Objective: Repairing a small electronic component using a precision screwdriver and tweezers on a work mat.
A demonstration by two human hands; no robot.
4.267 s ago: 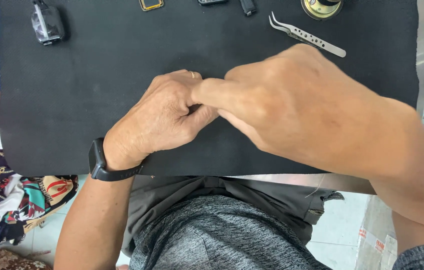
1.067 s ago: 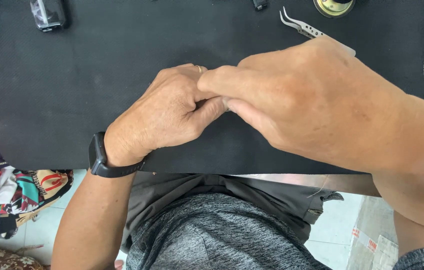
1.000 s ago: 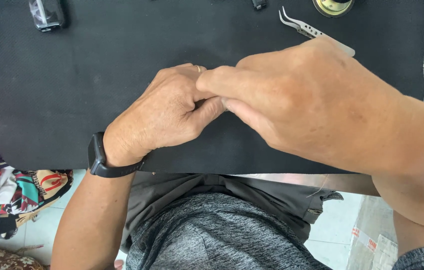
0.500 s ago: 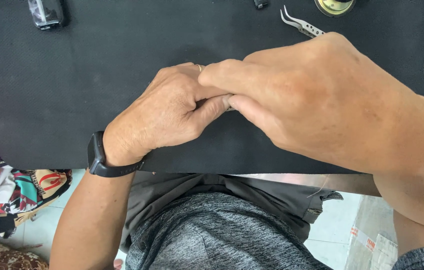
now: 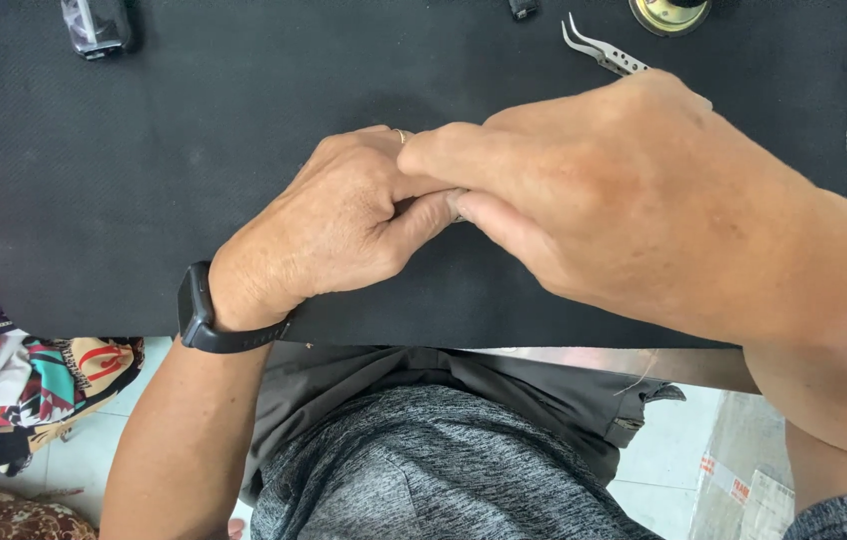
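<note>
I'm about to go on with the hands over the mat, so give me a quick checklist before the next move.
1. Hands together: ok. The left hand and right hand meet with fingers touching over the black mat.
2. What the fingers pinch: cannot tell, it is hidden between them.
3. Tweezers free: ok, lying on the mat beyond the right hand, untouched.
4. Round brass part on the mat: ok, at the far edge, partly cut off.
5. Clear-cased object at far left: ok, apart from both hands.

The bench is covered by a black mat (image 5: pixel 194 200). Tweezers (image 5: pixel 604 52), a round brass part (image 5: pixel 669 14) and a clear case (image 5: pixel 96 24) are laid on it.
</note>
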